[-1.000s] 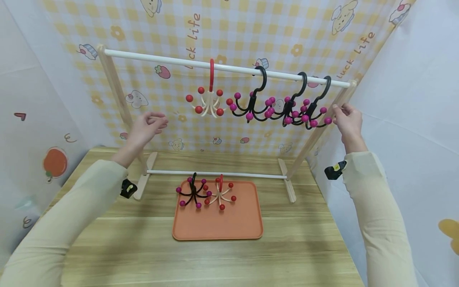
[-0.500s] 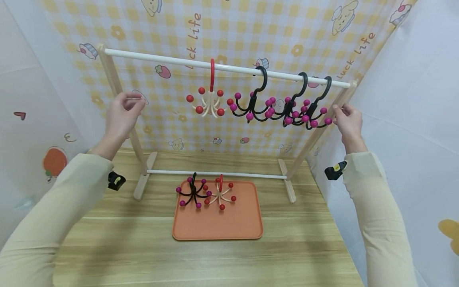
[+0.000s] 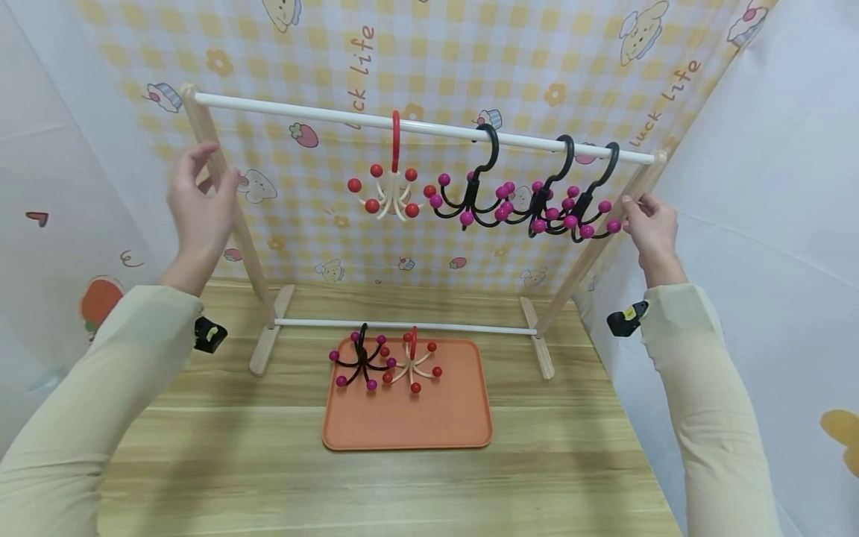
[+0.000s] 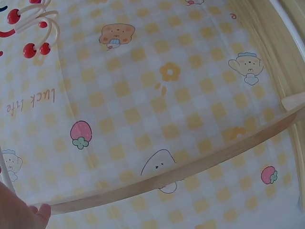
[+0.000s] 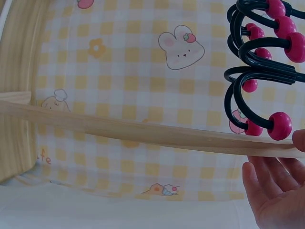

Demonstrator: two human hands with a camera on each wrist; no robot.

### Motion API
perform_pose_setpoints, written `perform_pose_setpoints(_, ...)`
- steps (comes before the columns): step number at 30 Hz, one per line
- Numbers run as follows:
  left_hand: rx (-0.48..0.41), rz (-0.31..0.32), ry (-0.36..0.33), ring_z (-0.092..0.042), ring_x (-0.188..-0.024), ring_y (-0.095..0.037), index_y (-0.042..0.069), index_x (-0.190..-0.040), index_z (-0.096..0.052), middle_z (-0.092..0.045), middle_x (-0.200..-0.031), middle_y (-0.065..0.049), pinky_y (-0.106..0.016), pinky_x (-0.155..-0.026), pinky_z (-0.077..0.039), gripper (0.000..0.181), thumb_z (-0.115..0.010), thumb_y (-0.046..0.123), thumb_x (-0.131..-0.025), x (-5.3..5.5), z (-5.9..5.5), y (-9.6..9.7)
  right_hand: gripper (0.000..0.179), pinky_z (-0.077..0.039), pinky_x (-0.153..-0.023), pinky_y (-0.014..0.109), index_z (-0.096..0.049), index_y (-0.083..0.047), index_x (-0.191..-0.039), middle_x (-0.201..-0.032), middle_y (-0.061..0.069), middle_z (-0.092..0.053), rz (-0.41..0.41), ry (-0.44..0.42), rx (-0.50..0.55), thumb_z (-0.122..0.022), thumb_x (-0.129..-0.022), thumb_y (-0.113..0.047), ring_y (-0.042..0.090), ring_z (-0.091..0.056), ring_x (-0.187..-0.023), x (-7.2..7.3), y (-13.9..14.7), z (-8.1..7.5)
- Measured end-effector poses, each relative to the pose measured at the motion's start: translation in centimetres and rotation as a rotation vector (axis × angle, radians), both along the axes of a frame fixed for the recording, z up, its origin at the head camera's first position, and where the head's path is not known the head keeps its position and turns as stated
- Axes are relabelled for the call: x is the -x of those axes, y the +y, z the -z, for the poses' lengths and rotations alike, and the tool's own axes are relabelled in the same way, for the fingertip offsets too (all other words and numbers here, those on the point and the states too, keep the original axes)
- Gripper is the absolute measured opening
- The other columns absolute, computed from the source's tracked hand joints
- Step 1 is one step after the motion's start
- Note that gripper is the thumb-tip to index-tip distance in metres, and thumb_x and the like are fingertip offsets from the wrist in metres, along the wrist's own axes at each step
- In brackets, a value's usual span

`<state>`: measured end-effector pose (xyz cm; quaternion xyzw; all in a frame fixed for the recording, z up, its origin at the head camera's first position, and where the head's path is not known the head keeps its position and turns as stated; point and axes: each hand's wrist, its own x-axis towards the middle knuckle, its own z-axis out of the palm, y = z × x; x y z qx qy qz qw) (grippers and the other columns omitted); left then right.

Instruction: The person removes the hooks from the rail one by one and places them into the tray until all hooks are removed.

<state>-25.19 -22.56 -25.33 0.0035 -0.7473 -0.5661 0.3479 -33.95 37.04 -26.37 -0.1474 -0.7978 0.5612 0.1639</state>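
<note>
A wooden-ended rack bears a white rail (image 3: 288, 110). My left hand (image 3: 201, 209) is at the upper part of the left wooden post (image 3: 250, 257), fingers bent and parted from the thumb; whether it touches the post is unclear. My right hand (image 3: 654, 231) holds the right wooden post (image 5: 143, 132), thumb on one side and fingers behind. From the rail hang a red-hooked cream octopus hanger (image 3: 394, 190) with red balls and several black octopus hangers (image 3: 473, 195) with magenta balls. The rightmost black hanger (image 3: 584, 205) is beside my right hand.
An orange tray (image 3: 409, 429) on the wooden table (image 3: 282, 470) carries one black hanger (image 3: 362, 358) and one cream-and-red hanger (image 3: 412, 365). A thin white lower bar (image 3: 470, 327) joins the posts behind it. A checked yellow cloth (image 3: 309, 246) covers the back.
My left hand has moved left and up, from right of the left post to the post's upper part. My right hand, the hangers and the tray have stayed put.
</note>
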Motion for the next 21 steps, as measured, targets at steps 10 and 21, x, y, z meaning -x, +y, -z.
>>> perform_pose_setpoints(10,-0.038,0.023,-0.209,-0.018,-0.126,-0.010,0.020,-0.135,-0.024,-0.019,-0.141,0.001,-0.023,-0.104,-0.020,0.055,-0.053,0.020,-0.089,0.5,0.0,-0.8,0.059,-0.044,-0.086,0.021,-0.042,-0.021,-0.132,-0.132,0.000,-0.042,-0.027,-0.009,-0.007,-0.058,-0.081,-0.045,0.014,-0.043,-0.114,-0.4,-0.3,-0.3)
perform_pose_setpoints(21,-0.148,0.111,-0.401,-0.026,-0.125,-0.015,0.016,-0.140,-0.016,-0.024,-0.140,-0.008,-0.026,-0.101,-0.029,0.066,-0.054,0.026,-0.087,1.4,-0.1,-1.8,0.057,-0.043,-0.089,0.025,-0.043,-0.022,-0.131,-0.129,-0.002,-0.045,-0.036,-0.018,-0.047,-0.056,-0.082,-0.047,0.012,-0.045,-0.112,0.1,0.3,0.0)
